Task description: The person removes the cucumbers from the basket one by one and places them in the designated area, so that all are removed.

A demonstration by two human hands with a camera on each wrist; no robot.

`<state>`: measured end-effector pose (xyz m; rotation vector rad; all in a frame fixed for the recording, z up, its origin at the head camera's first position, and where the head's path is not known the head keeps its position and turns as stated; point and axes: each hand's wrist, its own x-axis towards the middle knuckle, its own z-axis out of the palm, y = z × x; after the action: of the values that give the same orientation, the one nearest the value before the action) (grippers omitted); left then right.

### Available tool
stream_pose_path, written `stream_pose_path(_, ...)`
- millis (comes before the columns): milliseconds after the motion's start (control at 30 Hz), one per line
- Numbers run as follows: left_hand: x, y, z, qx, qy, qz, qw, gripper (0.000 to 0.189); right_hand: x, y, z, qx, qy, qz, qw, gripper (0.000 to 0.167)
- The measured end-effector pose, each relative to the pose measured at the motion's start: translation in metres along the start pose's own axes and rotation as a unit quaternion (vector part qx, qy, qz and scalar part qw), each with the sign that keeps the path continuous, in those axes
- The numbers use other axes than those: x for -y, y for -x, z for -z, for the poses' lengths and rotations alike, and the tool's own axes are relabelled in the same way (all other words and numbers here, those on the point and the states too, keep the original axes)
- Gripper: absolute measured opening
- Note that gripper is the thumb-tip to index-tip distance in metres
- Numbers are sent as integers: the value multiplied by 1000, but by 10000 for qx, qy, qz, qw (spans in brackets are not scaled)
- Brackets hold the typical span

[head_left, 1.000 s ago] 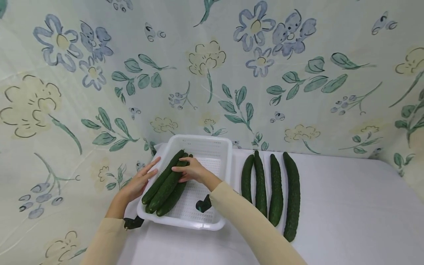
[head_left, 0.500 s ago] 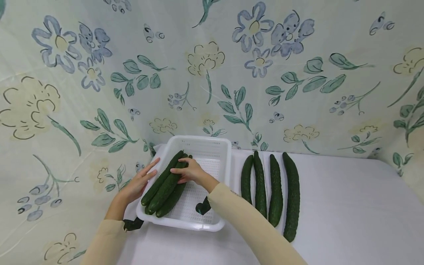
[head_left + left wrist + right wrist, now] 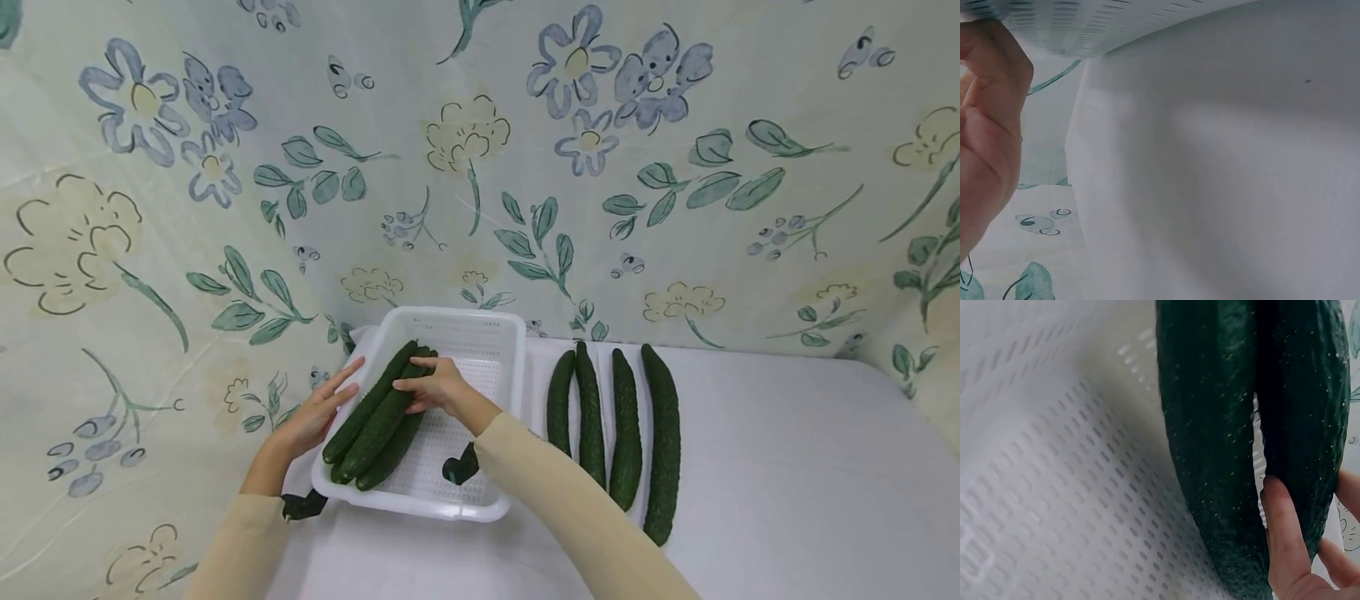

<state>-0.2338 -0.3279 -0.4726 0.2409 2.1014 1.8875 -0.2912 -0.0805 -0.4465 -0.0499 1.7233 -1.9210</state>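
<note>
A white perforated plastic basket [image 3: 512, 367] stands on the table with several dark green cucumbers lying slantwise along its left side. My right hand [image 3: 442, 387] reaches into it and grips the upper part of one cucumber [image 3: 378, 433], thumb on one side and fingers on the other. In the right wrist view, fingertips [image 3: 1282, 506] press into the gap between that cucumber [image 3: 1304, 394] and its neighbour [image 3: 1210, 425]. Along the basket's left wall my left hand [image 3: 311, 421] rests with fingers extended. The left wrist view shows this hand [image 3: 988, 125] against the basket's outside [image 3: 1085, 28].
To the right of the basket, several cucumbers [image 3: 660, 442] lie side by side, roughly parallel, on the white tablecloth [image 3: 787, 467]. A flower-patterned cloth [image 3: 480, 217] hangs behind the table and on its left. The right forearm's sleeve [image 3: 570, 500] crosses the basket's right rim.
</note>
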Motion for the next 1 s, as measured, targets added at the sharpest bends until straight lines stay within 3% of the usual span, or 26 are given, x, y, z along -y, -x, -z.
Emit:
stream_pose_path(400,1,-2,4,166,126,-86,9997,56,13,6,8,-23,-217,-126,9997,70)
stream_pose_path(1000,1,-1,4,-30,-92,34,9999,57,33,30,48,-63,-210,-11,9998,69)
